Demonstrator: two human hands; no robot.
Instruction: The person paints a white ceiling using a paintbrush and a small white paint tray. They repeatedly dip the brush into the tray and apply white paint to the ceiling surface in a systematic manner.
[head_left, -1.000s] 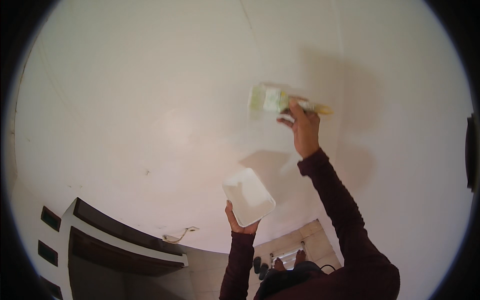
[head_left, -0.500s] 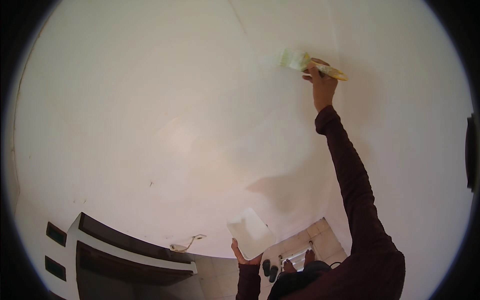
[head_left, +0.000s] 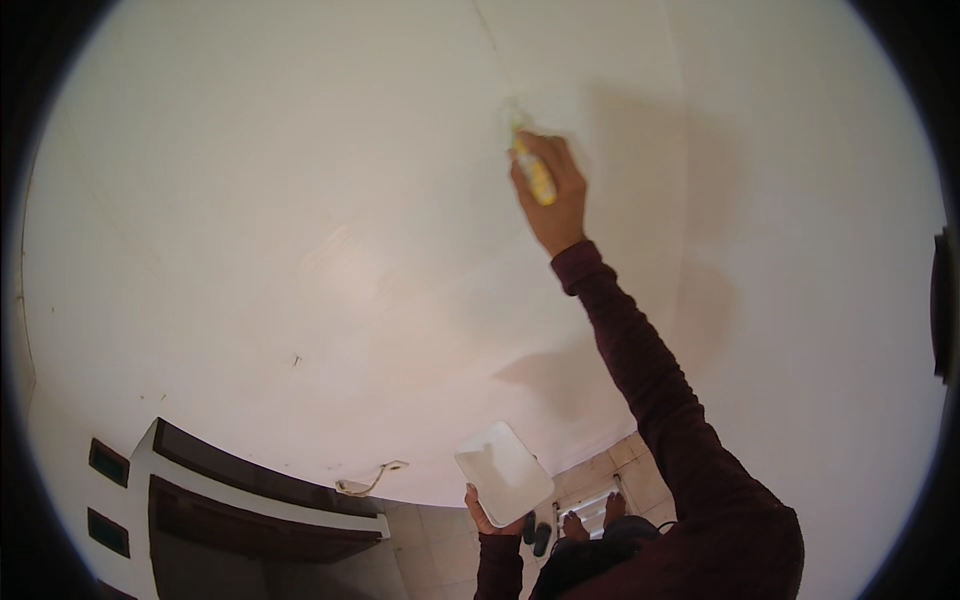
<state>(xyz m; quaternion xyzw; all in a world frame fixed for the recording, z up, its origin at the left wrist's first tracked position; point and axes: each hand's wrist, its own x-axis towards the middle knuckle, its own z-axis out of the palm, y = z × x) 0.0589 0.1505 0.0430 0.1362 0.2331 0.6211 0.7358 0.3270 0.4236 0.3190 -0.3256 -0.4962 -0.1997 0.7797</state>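
Half a second ago the brush [head_left: 541, 183] was farther to the right, its bristles pointing left and its handle slanting off to the lower right. Now the right hand [head_left: 562, 190] has carried it leftward and a little lower, and the brush has turned – its bristle end points up the white wall [head_left: 300, 210], with the yellow handle running down into the hand. The bristle end is blurred, so whether it touches the wall is hard to tell. The white tray [head_left: 505, 474] has hardly shifted since then, though a second ago it stood higher in view and closer to the brush.

The brush lies in the grasp of the right hand, fingers curled about the handle, the bristles beyond the fingertips. The left hand [head_left: 485, 514] grasps the tray at its lower left, thumb along the near side, the hollow facing up toward the camera. Brush and tray are well apart – the brush high on the wall, the tray low, near the wall's bottom edge. Beyond the tray, the person's bare feet [head_left: 614, 506] rest on a white slatted support [head_left: 592, 512], with dark slippers [head_left: 541, 539] on the tiled floor [head_left: 440, 530] just beside it.
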